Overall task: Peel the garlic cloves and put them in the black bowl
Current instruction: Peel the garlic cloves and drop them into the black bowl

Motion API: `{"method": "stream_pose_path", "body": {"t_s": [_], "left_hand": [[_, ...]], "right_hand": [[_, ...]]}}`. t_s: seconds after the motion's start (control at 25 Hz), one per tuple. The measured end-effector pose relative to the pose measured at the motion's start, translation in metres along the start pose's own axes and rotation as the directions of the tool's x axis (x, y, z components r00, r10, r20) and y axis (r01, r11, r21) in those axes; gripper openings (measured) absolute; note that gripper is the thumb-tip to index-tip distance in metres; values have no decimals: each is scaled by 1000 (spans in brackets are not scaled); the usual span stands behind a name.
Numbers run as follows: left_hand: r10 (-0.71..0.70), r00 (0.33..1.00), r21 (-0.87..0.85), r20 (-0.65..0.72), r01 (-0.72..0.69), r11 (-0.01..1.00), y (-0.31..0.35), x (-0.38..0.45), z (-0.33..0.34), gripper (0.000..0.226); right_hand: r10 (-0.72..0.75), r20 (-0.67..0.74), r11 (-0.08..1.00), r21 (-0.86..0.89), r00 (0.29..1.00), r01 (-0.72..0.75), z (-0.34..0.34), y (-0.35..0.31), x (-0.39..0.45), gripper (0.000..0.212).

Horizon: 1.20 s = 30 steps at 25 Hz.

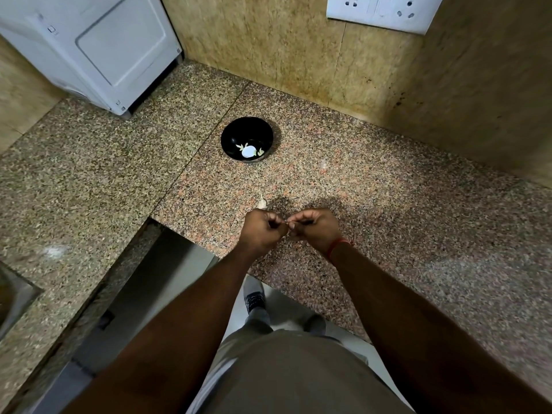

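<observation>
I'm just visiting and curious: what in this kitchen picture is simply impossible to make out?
Head view, the only one:
- What the left hand and right hand pinch between them: curled fingers hide it.
- The black bowl: pale bits inside, too small to count or call peeled.
- The small pale piece on the counter: clove or skin, too small.
- The wall socket: cut by the top edge.

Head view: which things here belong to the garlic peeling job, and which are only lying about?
Job:
left hand and right hand, pinching something small between them
garlic piece on the counter
black bowl

Lying about:
white appliance
wall sockets
sink
</observation>
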<state>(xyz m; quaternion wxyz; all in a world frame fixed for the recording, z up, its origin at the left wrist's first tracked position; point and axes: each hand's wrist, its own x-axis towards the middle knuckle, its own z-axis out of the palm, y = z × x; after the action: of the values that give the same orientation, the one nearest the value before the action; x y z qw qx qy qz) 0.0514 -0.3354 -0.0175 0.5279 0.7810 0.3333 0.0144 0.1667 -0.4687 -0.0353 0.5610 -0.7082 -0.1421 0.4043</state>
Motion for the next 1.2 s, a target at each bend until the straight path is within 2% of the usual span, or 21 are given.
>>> {"method": "stream_pose_path", "body": {"t_s": [0.28, 0.4, 0.56, 0.96, 1.04, 1.2], "left_hand": [[34, 999, -28, 36, -33, 999, 7, -2, -2, 21], [50, 998, 8, 36, -50, 999, 11, -1, -2, 24], [88, 996, 87, 5, -88, 992, 14, 0, 2, 25], [3, 999, 122, -45, 3, 993, 19, 4, 4, 14], [-27, 998, 75, -48, 31, 997, 19, 5, 4, 12], [-139, 990, -170, -25, 133, 976, 8, 9, 2, 13]], "right_hand": [[51, 3, 991, 126, 999, -51, -3, -3, -2, 10], [81, 13, 987, 140, 997, -82, -4, -5, -1, 10], [43, 12, 991, 126, 999, -44, -5, -12, -3, 13], [26, 21, 994, 107, 999, -29, -7, -14, 0, 10], [42, 38, 990, 130, 998, -46, -7, -15, 1, 9], [73, 88, 984, 154, 993, -86, -7, -15, 4, 10]]}}
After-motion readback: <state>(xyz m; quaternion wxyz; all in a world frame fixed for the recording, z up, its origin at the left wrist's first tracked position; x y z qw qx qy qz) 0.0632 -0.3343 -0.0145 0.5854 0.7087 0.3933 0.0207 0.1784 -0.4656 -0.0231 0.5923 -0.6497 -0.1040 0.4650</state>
